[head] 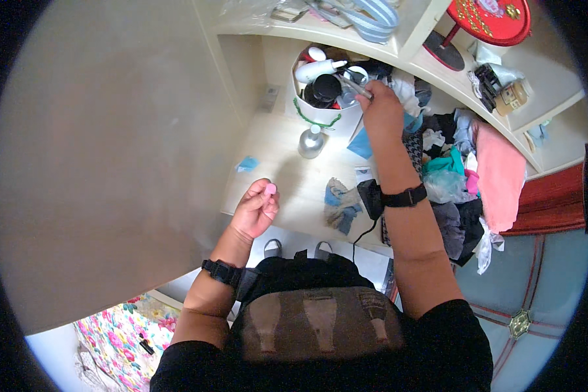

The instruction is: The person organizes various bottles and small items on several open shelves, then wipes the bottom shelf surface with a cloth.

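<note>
My left hand [257, 208] holds a small round pink object [271, 189] between thumb and fingers, above the front left of the pale desk top. My right hand [383, 112] grips a slim metallic tool [356, 88], whose far end reaches over the right side of a white box [318, 115] with a green cord handle. In the box are a white squeeze bottle [316, 71], a round black-lidded container [327, 87] and other bottles. A clear bottle with a pale cap [311, 143] stands upright in front of the box.
A small blue piece [248, 164] and a crumpled beige and blue cloth [342, 203] lie on the desk. Piled clothes with a pink cloth [501, 176] are at right. Above are shelves [402, 61] holding a red round stand [492, 22] and a jar [512, 98]. A plain panel [112, 161] borders the left.
</note>
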Available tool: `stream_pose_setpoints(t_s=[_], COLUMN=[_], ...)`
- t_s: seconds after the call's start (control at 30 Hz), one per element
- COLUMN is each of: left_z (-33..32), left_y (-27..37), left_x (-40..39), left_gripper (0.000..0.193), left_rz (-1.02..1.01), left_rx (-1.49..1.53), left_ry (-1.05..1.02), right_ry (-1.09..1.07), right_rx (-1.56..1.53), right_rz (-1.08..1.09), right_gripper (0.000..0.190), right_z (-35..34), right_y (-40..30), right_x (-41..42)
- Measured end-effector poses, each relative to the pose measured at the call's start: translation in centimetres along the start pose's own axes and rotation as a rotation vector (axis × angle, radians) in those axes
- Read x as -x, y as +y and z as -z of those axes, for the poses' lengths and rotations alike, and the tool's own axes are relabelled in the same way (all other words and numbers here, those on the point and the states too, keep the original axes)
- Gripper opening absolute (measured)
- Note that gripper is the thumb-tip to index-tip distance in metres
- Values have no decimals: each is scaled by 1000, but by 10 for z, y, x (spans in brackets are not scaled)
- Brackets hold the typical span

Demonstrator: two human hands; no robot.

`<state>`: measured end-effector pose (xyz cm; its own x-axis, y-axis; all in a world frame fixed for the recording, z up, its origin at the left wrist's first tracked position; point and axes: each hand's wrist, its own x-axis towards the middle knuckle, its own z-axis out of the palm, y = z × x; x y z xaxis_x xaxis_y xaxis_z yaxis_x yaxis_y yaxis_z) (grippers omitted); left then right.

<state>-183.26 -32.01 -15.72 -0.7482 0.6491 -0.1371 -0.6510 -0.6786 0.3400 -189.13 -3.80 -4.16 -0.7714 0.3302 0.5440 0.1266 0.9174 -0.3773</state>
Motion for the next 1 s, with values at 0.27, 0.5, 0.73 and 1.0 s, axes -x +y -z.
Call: stream_pose_setpoints(t_s=[0.27, 0.5, 0.73, 1.0], left_z=[-20, -23, -38, -42], left_y=[-3, -16, -29, -35], left_x=[8, 9, 3, -2], left_gripper=[7, 11, 15, 12], left_rz=[73, 125, 180, 191], left_rx=[104, 22, -156, -296], left_ry=[-63, 5, 75, 203], right_ry=[-99, -5, 44, -378], right_rx=[-162, -451, -391, -724], right_rz=[36, -64, -226, 48], right_gripper=[23, 20, 13, 21], right_z=[-14, -25, 2, 28], right_y=[5, 21, 15, -39], right_x=[7, 12, 43, 152])
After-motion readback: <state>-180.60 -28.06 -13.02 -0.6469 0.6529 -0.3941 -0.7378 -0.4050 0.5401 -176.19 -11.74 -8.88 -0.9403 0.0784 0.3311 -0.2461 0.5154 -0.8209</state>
